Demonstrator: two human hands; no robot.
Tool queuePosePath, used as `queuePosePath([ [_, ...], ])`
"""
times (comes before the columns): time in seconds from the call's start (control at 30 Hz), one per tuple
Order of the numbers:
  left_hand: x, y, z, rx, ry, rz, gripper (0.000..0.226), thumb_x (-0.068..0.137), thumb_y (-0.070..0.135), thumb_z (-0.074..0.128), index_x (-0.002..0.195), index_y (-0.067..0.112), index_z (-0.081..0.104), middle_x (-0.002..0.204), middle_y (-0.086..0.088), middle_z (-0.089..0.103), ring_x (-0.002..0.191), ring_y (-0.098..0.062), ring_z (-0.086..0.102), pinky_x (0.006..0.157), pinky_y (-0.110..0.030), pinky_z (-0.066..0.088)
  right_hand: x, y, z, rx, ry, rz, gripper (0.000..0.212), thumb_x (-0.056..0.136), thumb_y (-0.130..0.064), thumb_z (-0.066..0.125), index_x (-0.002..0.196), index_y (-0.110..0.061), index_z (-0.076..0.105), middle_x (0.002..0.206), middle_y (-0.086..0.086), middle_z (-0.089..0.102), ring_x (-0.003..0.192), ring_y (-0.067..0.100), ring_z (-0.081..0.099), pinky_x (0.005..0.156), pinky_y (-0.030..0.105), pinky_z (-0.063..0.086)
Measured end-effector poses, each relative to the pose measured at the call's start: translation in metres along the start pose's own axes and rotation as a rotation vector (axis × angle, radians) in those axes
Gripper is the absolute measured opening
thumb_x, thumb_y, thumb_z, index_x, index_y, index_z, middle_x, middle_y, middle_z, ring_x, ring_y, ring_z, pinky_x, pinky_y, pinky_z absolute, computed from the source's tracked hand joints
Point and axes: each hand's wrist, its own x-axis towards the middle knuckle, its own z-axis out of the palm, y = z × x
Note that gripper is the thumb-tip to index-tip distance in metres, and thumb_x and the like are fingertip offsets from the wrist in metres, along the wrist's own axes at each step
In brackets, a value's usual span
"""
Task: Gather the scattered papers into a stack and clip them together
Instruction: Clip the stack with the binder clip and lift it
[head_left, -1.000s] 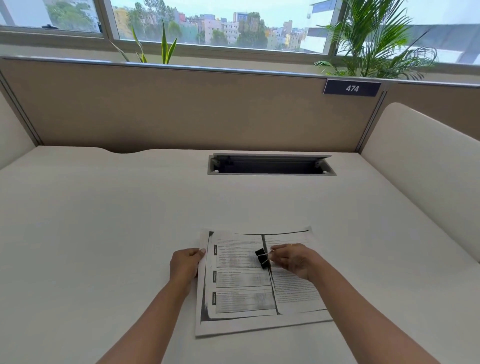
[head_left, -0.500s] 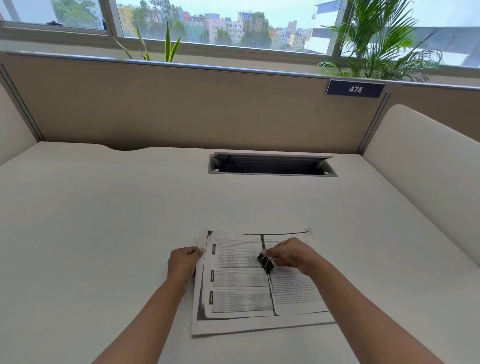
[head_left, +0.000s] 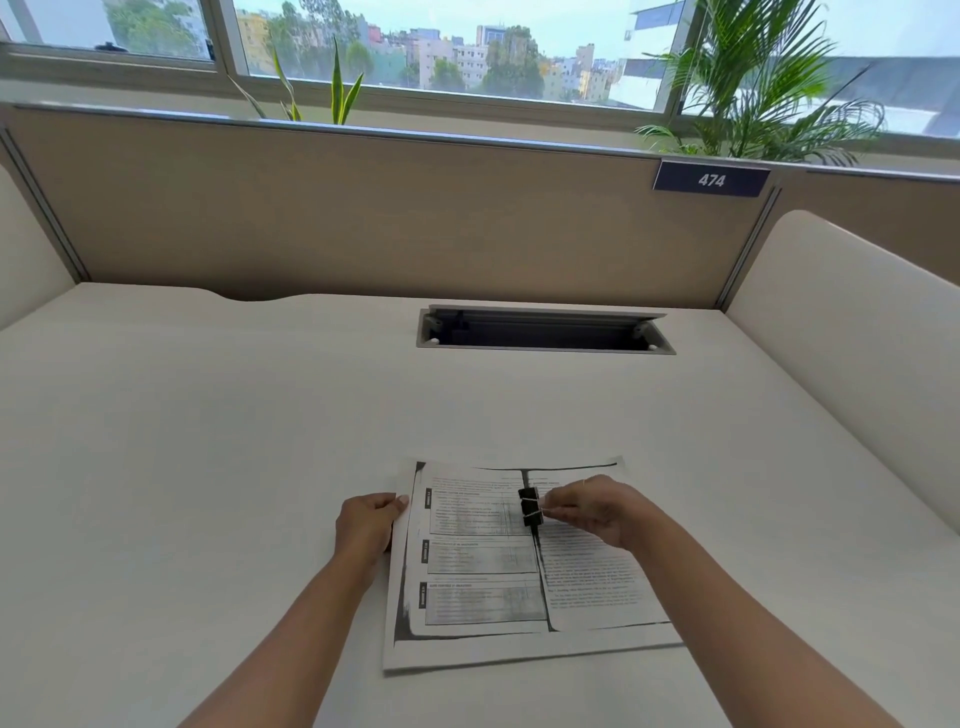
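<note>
A stack of printed papers (head_left: 483, 587) lies flat on the white desk (head_left: 208, 441), near its front edge. My left hand (head_left: 366, 527) grips the stack's left edge, thumb on top. My right hand (head_left: 589, 509) hovers over the middle of the top sheet and pinches the wire handles of a black binder clip (head_left: 530, 506). The clip sits above the page, apart from any paper edge.
A rectangular cable slot (head_left: 545, 330) is cut into the desk behind the papers. Tan partition walls (head_left: 363, 218) close the back, with a cream side panel (head_left: 841, 353) on the right. Plants stand on the window ledge beyond.
My right hand has turned the binder clip so it stands more upright over the page. The left hand and the stack have stayed where they were.
</note>
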Motion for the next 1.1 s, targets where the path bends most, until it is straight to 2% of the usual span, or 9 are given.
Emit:
queuePosePath([
  [0.07,-0.001,0.000,0.000,-0.004,0.001,0.000,0.026,0.086,0.011,0.062,0.109,-0.002,0.064,0.103,-0.020,0.067,0.083,-0.027,0.061,0.075,-0.033,0.052,-0.001,0.000,0.000,0.080,-0.020,0.023,0.012,0.073,0.010,0.067,0.084,0.010,0.063,0.103,0.023,0.063,0.079,0.022,0.066,0.069,0.020,0.057],
  [0.2,-0.001,0.001,0.000,-0.012,0.000,0.003,0.025,0.087,0.010,0.061,0.108,-0.002,0.065,0.099,-0.019,0.067,0.083,-0.028,0.061,0.072,-0.032,0.052,-0.007,0.003,0.002,0.191,-0.092,0.039,0.007,0.075,0.003,0.069,0.079,0.005,0.064,0.071,0.010,0.064,0.069,0.018,0.061,0.059,0.021,0.058],
  [0.3,-0.001,0.000,0.000,-0.007,0.003,0.002,0.025,0.087,0.011,0.061,0.108,-0.001,0.065,0.102,-0.020,0.068,0.085,-0.028,0.062,0.081,-0.037,0.053,-0.010,0.010,0.008,0.293,-0.125,0.011,0.002,0.078,0.001,0.066,0.077,0.003,0.066,0.074,0.009,0.065,0.067,0.018,0.065,0.061,0.020,0.058],
  [0.43,-0.004,0.002,0.001,-0.020,-0.001,0.007,0.020,0.087,0.011,0.061,0.104,0.001,0.067,0.089,-0.013,0.068,0.079,-0.027,0.061,0.075,-0.034,0.052,-0.010,0.019,0.017,0.438,-0.146,-0.069,0.006,0.080,0.001,0.063,0.078,-0.001,0.068,0.068,0.003,0.072,0.064,0.013,0.070,0.064,0.017,0.057],
  [0.47,-0.004,0.002,0.001,-0.022,-0.002,0.009,0.019,0.087,0.011,0.061,0.103,0.001,0.067,0.087,-0.012,0.068,0.078,-0.027,0.061,0.074,-0.034,0.052,-0.011,0.020,0.019,0.448,-0.152,-0.081,0.006,0.077,0.000,0.066,0.083,-0.002,0.067,0.068,0.001,0.072,0.066,0.012,0.070,0.064,0.016,0.057],
  [0.6,-0.005,0.002,0.001,-0.023,0.000,0.008,0.016,0.087,0.011,0.061,0.100,0.003,0.068,0.080,-0.007,0.067,0.078,-0.027,0.061,0.078,-0.037,0.053,-0.011,0.021,0.023,0.509,-0.164,-0.145,0.047,0.048,-0.012,0.078,0.092,-0.003,0.066,0.073,0.002,0.074,0.069,0.011,0.071,0.061,0.016,0.056],
  [0.7,-0.006,0.003,0.001,-0.025,0.000,0.008,0.016,0.087,0.011,0.061,0.100,0.004,0.067,0.081,-0.008,0.067,0.080,-0.028,0.061,0.076,-0.036,0.053,-0.013,0.020,0.025,0.595,-0.169,-0.183,0.050,0.045,-0.014,0.078,0.090,0.000,0.065,0.074,0.004,0.073,0.069,0.012,0.071,0.063,0.016,0.056],
  [0.87,-0.009,0.005,0.001,-0.026,0.001,0.011,0.014,0.087,0.011,0.061,0.099,0.006,0.066,0.085,-0.010,0.067,0.079,-0.026,0.061,0.071,-0.030,0.052,-0.014,0.020,0.026,0.660,-0.241,-0.235,0.084,0.015,-0.021,0.096,0.091,-0.001,0.066,0.080,0.007,0.073,0.076,0.014,0.072,0.066,0.018,0.057],
  [1.1,-0.013,0.007,0.000,-0.016,-0.008,0.036,0.010,0.088,0.009,0.059,0.081,0.013,0.065,0.076,-0.006,0.066,0.075,-0.026,0.060,0.073,-0.031,0.051,-0.023,0.017,0.023,0.692,-0.356,-0.371,0.084,0.029,-0.026,0.096,0.104,-0.004,0.065,0.101,0.009,0.072,0.093,0.015,0.070,0.075,0.019,0.056],
])
